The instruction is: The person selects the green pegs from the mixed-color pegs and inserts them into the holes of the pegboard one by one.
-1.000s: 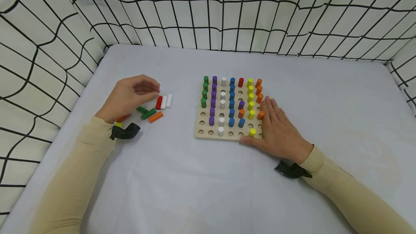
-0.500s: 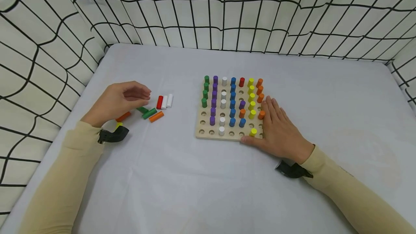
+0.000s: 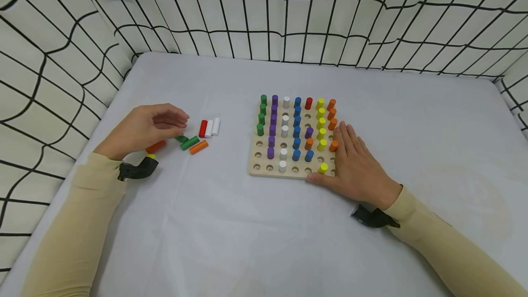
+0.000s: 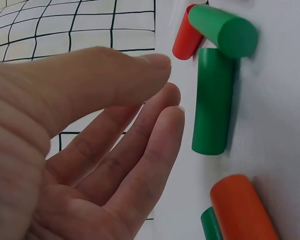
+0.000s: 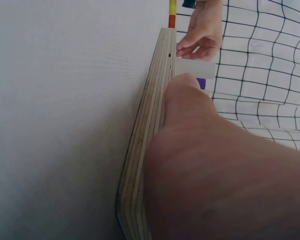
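Observation:
My left hand (image 3: 148,127) hovers above loose pegs on the left, fingers softly curved. In the left wrist view its thumb and fingertips stand apart from the green peg (image 4: 212,102), with no peg between them. Around it lie a red peg (image 3: 203,128), two white pegs (image 3: 216,127), green pegs (image 3: 189,143), an orange peg (image 3: 199,147), a darker orange peg (image 3: 155,146) and a partly hidden yellow peg (image 3: 151,156). My right hand (image 3: 360,173) rests flat against the right side of the wooden pegboard (image 3: 264,161), thumb at its front edge, covering some right-hand holes.
Upright pegs fill much of the board, mostly in colour columns, such as the purple pegs (image 3: 272,130) and blue pegs (image 3: 297,120). A white cloth (image 3: 231,223) covers the table. Black wire mesh (image 3: 284,35) borders the back and sides.
My left hand has drawn back to the left and slightly nearer, away from the red and white pegs. My right hand stays at the pegboard.

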The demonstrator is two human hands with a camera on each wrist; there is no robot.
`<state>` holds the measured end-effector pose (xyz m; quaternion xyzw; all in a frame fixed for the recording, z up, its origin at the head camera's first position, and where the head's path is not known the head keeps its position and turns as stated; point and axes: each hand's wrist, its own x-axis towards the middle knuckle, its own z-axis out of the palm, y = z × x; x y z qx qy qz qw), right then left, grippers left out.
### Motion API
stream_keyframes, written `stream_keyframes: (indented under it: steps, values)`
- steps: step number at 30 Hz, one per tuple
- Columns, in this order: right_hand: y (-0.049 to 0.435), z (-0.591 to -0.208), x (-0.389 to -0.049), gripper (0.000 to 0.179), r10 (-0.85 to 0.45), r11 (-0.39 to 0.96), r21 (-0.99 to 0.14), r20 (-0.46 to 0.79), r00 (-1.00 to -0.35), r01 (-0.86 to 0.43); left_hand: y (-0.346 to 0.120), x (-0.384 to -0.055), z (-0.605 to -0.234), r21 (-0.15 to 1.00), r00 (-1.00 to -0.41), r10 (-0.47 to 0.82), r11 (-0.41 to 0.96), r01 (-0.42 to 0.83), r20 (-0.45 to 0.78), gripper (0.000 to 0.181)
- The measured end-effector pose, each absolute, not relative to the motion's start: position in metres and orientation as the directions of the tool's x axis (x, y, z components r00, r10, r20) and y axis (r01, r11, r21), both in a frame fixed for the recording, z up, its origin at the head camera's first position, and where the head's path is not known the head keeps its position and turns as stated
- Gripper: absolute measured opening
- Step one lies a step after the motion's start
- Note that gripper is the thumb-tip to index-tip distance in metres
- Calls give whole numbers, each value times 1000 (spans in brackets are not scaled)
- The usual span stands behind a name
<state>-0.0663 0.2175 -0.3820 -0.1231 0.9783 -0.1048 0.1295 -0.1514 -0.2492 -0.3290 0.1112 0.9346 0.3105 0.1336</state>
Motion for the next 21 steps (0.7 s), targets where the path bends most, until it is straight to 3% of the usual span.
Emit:
stream_keyframes:
  steps: [21]
  values:
    - [217,-380,-66,135,-272,947,-236,-224,-936,-219,-259,-156,-338,587,-916,328,798,137,-232,33]
